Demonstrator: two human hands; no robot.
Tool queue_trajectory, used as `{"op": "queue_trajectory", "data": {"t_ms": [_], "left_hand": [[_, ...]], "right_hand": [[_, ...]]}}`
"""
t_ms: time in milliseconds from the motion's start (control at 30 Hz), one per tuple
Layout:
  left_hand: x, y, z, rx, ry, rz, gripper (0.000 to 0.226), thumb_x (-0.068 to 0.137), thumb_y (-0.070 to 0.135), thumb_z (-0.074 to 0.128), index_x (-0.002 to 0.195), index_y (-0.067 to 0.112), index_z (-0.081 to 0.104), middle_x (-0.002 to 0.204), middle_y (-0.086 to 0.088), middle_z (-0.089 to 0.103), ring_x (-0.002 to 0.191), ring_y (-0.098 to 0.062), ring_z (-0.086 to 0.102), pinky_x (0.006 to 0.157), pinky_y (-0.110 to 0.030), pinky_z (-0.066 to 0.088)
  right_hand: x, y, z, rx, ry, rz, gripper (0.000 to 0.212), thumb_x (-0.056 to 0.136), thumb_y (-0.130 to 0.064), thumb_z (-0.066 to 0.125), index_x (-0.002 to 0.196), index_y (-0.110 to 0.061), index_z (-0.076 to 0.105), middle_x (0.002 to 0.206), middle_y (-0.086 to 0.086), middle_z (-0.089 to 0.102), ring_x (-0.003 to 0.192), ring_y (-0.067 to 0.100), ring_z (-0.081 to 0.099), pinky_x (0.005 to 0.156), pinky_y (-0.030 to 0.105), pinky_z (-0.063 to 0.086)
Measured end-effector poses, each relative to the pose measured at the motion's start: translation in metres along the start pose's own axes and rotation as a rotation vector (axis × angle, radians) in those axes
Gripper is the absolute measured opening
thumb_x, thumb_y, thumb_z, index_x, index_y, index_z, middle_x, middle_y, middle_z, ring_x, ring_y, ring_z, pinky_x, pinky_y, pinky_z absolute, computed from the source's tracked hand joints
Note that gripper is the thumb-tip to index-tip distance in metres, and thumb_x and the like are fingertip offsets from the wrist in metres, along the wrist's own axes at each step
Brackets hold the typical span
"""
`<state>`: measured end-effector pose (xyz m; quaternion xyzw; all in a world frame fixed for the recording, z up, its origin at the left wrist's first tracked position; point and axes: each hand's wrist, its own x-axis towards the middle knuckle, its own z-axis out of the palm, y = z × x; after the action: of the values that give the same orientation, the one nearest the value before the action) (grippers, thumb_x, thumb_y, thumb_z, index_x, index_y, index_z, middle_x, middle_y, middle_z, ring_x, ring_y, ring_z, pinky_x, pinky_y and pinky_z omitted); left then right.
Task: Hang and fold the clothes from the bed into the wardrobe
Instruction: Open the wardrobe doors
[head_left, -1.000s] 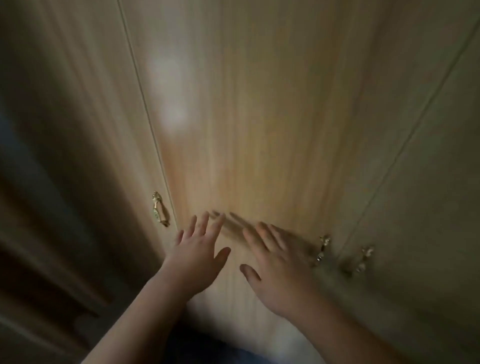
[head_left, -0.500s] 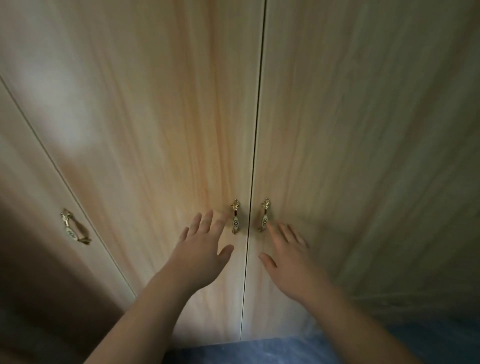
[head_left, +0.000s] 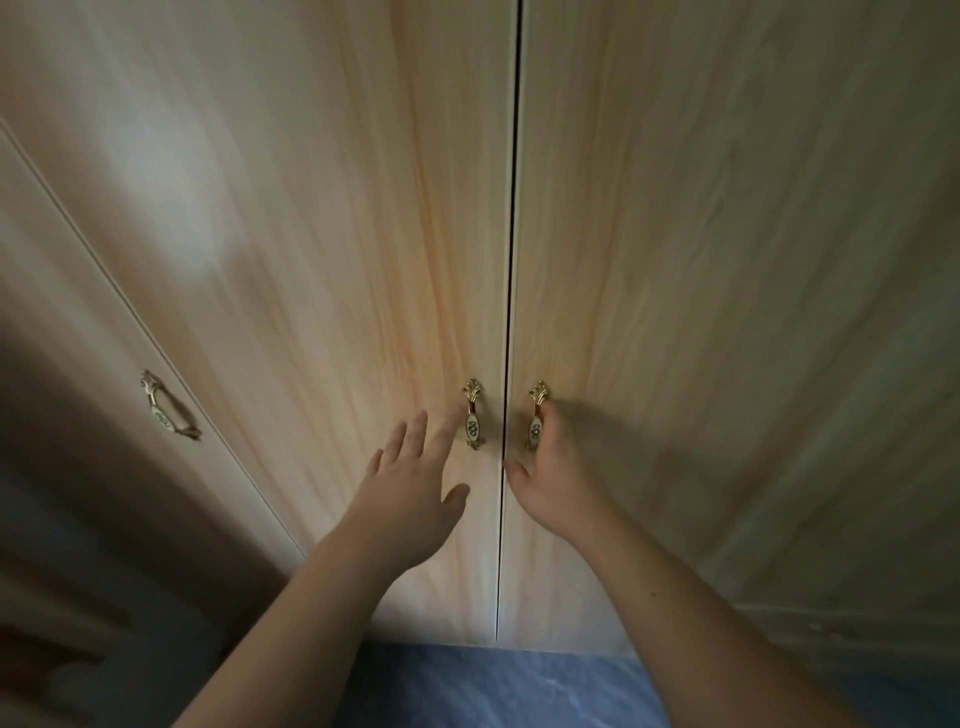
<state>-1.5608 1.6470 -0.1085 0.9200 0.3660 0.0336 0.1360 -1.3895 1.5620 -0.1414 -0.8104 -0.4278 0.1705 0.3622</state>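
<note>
Far left: a third door handle (head_left: 169, 408), brass with an oval inlay, tilted on a shadowed wardrobe panel (head_left: 78, 322), well apart from both hands. Next right: the left centre door (head_left: 322, 234) of the wardrobe, pale wood grain, closed. Left hand (head_left: 410, 483) raised in front of it, fingers straight and spread, thumb out, holding nothing; fingertips just beside the left handle (head_left: 472, 414), touching or not cannot be told. Dark seam (head_left: 511, 260) between the two centre doors, running top to bottom. Just right of the seam: the right handle (head_left: 536, 415), upright, matching the left one. Right hand (head_left: 558, 475) at this handle, fingers curled in behind it, blurred, thumb pointing towards the seam; appears to grasp the handle. Right centre door (head_left: 727, 260) closed as well. Along the bottom: blue marbled floor (head_left: 493, 686) between the forearms.
</note>
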Motion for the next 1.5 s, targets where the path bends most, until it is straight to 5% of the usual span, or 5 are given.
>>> {"op": "queue_trajectory", "data": {"t_ms": [300, 433, 900, 1200, 1500], "left_hand": [[-0.065, -0.002, -0.005, 0.011, -0.027, 0.107, 0.083, 0.101, 0.050, 0.040, 0.149, 0.043, -0.027, 0.165, -0.003, -0.018, 0.152, -0.029, -0.014, 0.122, -0.046, 0.005], [-0.097, 0.014, 0.003, 0.043, -0.061, 0.232, 0.081, 0.101, 0.051, 0.039, 0.151, 0.041, -0.024, 0.166, -0.003, -0.017, 0.152, -0.030, -0.011, 0.122, -0.047, 0.008], [-0.167, 0.163, 0.066, 0.068, -0.238, 0.600, 0.080, 0.098, 0.049, 0.045, 0.153, 0.042, -0.012, 0.166, -0.002, -0.016, 0.153, -0.031, -0.007, 0.121, -0.049, 0.013], [-0.204, 0.267, 0.094, 0.061, -0.266, 0.675, 0.081, 0.098, 0.049, 0.046, 0.154, 0.041, -0.013, 0.166, -0.001, -0.014, 0.153, -0.028, -0.009, 0.119, -0.049, 0.014], [-0.220, 0.270, 0.108, 0.110, -0.293, 0.589, 0.083, 0.099, 0.050, 0.044, 0.154, 0.039, -0.016, 0.166, -0.002, -0.015, 0.153, -0.029, -0.009, 0.121, -0.048, 0.012]], "right_hand": [[-0.099, -0.009, -0.001, 0.014, -0.019, 0.058, 0.093, 0.090, -0.022, 0.065, 0.156, -0.022, -0.001, 0.154, 0.003, 0.037, 0.134, 0.021, 0.047, 0.109, 0.031, 0.037], [-0.172, -0.001, -0.006, -0.046, 0.054, 0.130, 0.097, 0.089, -0.019, 0.066, 0.155, -0.026, -0.006, 0.136, 0.001, 0.049, 0.107, 0.023, 0.061, 0.095, 0.034, 0.047], [-0.335, 0.069, -0.105, 0.037, 0.503, 0.336, 0.052, 0.090, -0.022, 0.065, 0.133, -0.034, 0.040, 0.110, -0.023, 0.056, 0.104, 0.004, 0.059, 0.087, 0.027, 0.049], [-0.431, 0.119, -0.133, -0.371, 0.339, 0.502, 0.082, 0.095, -0.026, 0.055, 0.159, -0.020, 0.003, 0.168, 0.001, 0.003, 0.154, 0.020, 0.002, 0.124, 0.037, 0.016], [-0.445, 0.119, -0.137, -0.446, 0.230, 0.365, 0.081, 0.098, -0.033, 0.051, 0.157, -0.026, -0.003, 0.167, -0.003, 0.005, 0.154, 0.021, 0.007, 0.124, 0.037, 0.017]]}}
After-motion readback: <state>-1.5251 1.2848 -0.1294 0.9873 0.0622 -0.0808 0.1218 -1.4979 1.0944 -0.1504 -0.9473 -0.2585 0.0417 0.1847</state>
